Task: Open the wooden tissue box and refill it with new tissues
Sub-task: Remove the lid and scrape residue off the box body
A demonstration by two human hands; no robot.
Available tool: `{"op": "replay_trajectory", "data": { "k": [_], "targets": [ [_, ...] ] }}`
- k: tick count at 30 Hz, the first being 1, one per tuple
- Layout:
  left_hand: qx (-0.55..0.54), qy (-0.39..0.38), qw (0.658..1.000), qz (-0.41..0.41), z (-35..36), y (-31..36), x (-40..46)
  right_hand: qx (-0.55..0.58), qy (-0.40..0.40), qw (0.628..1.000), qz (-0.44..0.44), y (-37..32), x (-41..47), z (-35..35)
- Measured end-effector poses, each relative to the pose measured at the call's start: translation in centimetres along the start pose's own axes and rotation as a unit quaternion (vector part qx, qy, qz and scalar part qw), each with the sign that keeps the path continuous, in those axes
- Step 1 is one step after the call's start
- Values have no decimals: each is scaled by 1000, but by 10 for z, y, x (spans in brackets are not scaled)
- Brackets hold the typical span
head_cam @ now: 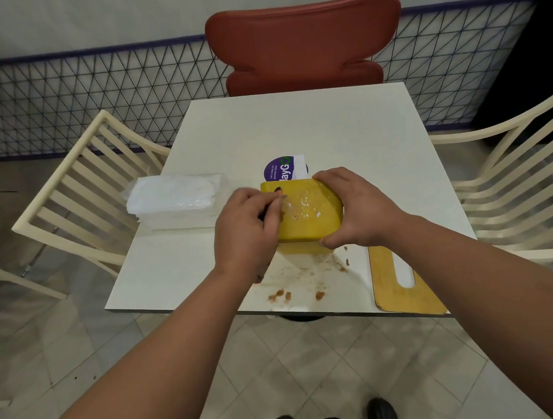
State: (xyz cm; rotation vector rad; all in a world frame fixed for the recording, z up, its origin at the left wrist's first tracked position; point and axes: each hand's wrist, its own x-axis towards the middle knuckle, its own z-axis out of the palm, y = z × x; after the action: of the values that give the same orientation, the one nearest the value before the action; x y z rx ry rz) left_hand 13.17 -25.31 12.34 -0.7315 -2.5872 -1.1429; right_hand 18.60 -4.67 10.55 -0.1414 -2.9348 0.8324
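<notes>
White square table at mid frame on a pale tiled floor, patterned wall panel behind, red chair at the top centre, cream slatted chairs at left and right. Yellow wooden tissue box at the centre of the table, tipped so a broad smeared face shows toward the camera; inside hidden from this angle, contents impossible to tell. Right hand curled round the box's right end, fingers over the top edge and thumb under the lower corner. Left hand against the box's left end, fingers bent onto its face; whether gripping or only pressing, cannot tell. Slotted wooden lid lying flat apart from the box at the lower right table edge. Clear-wrapped pack of white tissues on the table's left side, near the box. Purple round sign with a white sheet just behind the box. Brown crumbs and smears on the tabletop below the box.
</notes>
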Motion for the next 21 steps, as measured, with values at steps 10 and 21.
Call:
{"op": "replay_trajectory", "data": {
  "k": [10, 21],
  "targets": [
    [75, -73, 987, 124, 14, -4, -10, -1, -2, 1000, 2, -2, 0, 0],
    [100, -62, 986, 121, 18, 0, 9, 0, 2, 1000, -4, -1, -1, -1]
  ]
}}
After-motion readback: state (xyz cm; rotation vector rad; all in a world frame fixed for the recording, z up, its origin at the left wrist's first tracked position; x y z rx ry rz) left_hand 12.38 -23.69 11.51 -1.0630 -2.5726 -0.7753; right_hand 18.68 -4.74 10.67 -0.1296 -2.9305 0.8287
